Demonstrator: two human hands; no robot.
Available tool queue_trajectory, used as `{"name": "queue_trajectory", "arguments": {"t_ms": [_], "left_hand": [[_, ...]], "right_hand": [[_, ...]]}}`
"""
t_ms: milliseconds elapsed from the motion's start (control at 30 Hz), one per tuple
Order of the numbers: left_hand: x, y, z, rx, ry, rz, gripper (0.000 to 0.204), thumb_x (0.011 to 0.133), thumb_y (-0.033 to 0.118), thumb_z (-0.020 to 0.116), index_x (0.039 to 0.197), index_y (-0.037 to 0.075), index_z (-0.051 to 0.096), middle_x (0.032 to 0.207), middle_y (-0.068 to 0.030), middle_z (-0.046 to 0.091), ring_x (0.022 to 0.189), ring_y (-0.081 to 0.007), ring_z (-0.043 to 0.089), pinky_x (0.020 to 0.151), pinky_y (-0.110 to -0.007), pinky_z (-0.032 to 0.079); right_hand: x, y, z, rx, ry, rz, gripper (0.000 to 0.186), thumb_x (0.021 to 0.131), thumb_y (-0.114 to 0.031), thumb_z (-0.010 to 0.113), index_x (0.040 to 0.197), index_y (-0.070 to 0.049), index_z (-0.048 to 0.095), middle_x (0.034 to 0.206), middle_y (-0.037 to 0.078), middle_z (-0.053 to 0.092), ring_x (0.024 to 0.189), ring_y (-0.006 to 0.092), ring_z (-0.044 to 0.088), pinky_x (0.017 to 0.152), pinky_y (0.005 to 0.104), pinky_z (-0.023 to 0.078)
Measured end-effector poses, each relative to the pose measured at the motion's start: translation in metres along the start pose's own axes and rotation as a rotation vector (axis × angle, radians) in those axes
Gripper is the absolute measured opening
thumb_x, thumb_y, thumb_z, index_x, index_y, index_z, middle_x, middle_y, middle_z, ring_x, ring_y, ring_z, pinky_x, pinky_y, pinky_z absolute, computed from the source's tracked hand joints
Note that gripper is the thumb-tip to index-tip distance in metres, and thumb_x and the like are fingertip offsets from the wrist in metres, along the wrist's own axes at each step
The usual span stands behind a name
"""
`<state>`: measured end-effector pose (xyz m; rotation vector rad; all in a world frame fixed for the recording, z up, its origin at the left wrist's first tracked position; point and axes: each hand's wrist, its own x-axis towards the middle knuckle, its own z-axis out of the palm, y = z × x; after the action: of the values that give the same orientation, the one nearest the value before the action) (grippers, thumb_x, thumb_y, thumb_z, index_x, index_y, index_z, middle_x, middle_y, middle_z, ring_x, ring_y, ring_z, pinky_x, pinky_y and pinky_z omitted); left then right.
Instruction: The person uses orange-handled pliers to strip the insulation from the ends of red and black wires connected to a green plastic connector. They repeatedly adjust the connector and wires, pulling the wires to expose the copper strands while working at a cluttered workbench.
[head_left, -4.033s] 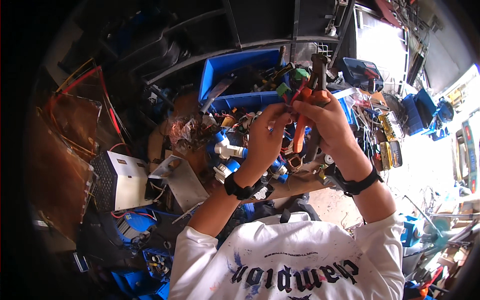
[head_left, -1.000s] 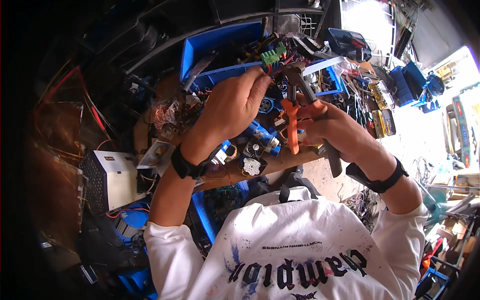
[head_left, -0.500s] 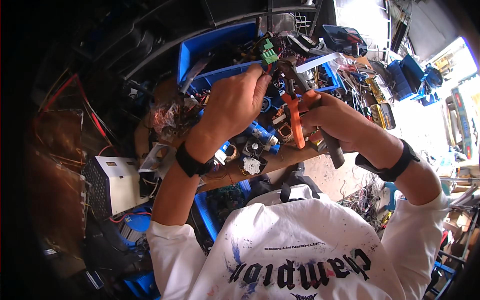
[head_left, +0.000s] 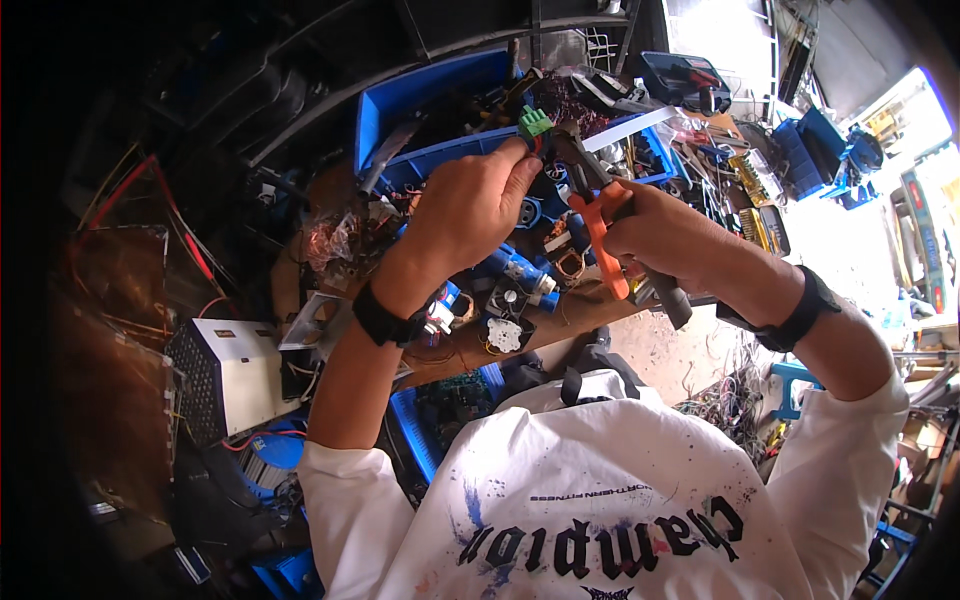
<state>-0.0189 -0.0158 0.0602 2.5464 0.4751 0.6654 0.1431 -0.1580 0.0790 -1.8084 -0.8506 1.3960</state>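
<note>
My left hand [head_left: 468, 208] is closed with thumb and fingertips pinched together. It holds a green terminal block connector [head_left: 535, 122], which sticks up past the fingertips with short red and dark wire at its base. My right hand [head_left: 660, 228] is wrapped round pliers [head_left: 604, 245] that have one orange handle and one dark grey handle. The plier jaws point up and left, close beside the connector. Whether they touch it or the wire I cannot tell. Under both hands lies a bench crowded with small electrical parts, among them a blue cylindrical part [head_left: 522, 268].
A long blue bin [head_left: 430, 150] stands at the back left of the bench, with an open dark case [head_left: 688, 82] at the back right. A white perforated metal box [head_left: 235, 375] is at the left. Below the bench edge is a blue crate [head_left: 408, 425] with circuit boards.
The green connector has tipped and dropped slightly in my left hand. The plier handles have swung a little, the orange one shifting right. My left hand has barely moved.
</note>
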Motion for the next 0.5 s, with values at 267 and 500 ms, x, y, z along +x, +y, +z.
{"name": "queue_trajectory", "arguments": {"t_ms": [267,500], "left_hand": [[0.003,-0.004,-0.002,-0.004,-0.016,0.066,0.022,0.096,0.022,0.050,0.098,0.003,0.060,0.066,-0.0197,0.061,0.062,-0.0383,0.060,0.053,-0.046,0.045],[0.006,-0.004,0.000,0.060,0.015,0.083,0.023,0.096,0.023,0.050,0.095,0.002,0.059,0.065,-0.0200,0.060,0.062,-0.0385,0.061,0.053,-0.046,0.046]], "right_hand": [[0.002,-0.003,-0.004,-0.139,-0.011,0.018,0.048,0.075,-0.006,0.063,0.122,-0.003,0.053,0.082,0.008,0.059,0.072,0.0166,0.058,0.061,0.0316,0.046],[-0.002,-0.010,0.005,-0.075,0.058,-0.002,0.029,0.070,0.001,0.055,0.098,-0.005,0.053,0.073,0.003,0.052,0.061,0.0118,0.051,0.053,0.0256,0.040]]}}
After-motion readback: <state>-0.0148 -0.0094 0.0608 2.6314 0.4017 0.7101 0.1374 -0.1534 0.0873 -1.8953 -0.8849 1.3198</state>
